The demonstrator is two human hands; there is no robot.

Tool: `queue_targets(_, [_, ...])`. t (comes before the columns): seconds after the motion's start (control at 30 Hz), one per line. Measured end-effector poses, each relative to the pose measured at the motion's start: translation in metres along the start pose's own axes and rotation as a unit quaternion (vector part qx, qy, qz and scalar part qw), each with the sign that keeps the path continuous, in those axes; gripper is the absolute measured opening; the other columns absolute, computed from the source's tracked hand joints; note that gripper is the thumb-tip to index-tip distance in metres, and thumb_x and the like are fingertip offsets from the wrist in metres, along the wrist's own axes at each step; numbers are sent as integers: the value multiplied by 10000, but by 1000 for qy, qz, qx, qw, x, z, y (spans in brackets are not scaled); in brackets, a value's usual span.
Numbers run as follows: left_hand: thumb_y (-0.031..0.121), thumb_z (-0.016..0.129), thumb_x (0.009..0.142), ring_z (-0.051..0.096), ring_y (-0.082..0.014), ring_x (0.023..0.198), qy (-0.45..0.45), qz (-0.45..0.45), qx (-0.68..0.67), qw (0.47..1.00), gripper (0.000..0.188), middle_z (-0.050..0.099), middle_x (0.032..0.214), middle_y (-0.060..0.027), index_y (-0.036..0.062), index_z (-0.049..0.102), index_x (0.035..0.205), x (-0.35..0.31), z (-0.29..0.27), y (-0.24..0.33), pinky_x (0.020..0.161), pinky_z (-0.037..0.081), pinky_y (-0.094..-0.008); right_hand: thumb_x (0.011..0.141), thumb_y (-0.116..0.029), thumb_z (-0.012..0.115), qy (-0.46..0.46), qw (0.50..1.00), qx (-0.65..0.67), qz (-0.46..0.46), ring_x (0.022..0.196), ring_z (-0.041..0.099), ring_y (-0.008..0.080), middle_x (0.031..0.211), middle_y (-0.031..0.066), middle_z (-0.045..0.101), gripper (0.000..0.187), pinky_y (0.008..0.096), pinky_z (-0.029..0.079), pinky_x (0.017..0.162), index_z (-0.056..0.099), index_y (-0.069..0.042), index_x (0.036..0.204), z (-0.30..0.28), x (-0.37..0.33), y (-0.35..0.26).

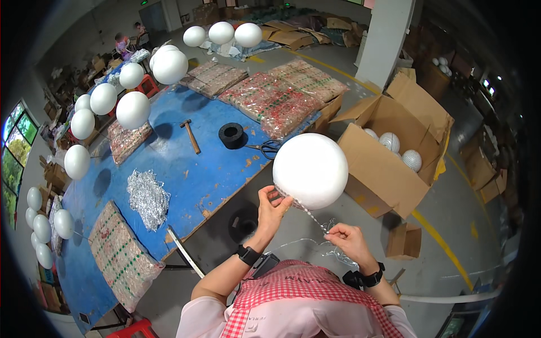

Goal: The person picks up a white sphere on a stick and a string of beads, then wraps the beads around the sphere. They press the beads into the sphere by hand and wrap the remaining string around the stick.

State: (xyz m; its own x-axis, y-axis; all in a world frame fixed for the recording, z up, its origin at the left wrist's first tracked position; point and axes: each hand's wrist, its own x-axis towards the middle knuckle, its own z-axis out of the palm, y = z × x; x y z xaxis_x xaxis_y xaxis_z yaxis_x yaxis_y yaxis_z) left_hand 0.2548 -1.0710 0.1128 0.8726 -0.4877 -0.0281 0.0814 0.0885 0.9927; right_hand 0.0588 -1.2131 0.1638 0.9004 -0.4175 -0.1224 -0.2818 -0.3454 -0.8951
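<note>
A big white ball (311, 169) is in front of me, past the near edge of the blue table. My left hand (273, 210) presses its fingers to the ball's lower left side, closed on a silver beaded strand (309, 214) that lies against the surface there. From those fingers the strand runs down to my right hand (349, 242), which pinches it between thumb and forefinger. Loose loops of the strand (338, 256) hang below, near my checked apron. What supports the ball is hidden from sight.
Scissors (269, 149), a black tape roll (231, 136), a hammer (191, 137) and a silver tangle (147, 198) lie on the blue table (186, 174). Several white balls (133, 110) stand along its far side. At right, an open carton (383, 166) contains silver balls (412, 160).
</note>
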Motion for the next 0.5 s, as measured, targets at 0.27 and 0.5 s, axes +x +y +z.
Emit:
queue_targets(0.27, [296,752,776,553,-228,1049,3,-11,-10,1000,704,474,1198,-184,0,324,1251,2,-1,-3,805,507,-319,875,-171,637,-90,984,142,59,623,558,53,668,-3,611,160,206,446,552,630,-20,824,2,4,3])
queue_targets(0.5, [275,731,798,552,-213,1034,5,-41,-36,999,672,471,1194,-173,23,321,1267,5,-4,-6,800,497,-305,881,-147,624,-14,982,185,34,588,558,54,644,9,599,167,192,436,519,607,-15,781,4,23,27])
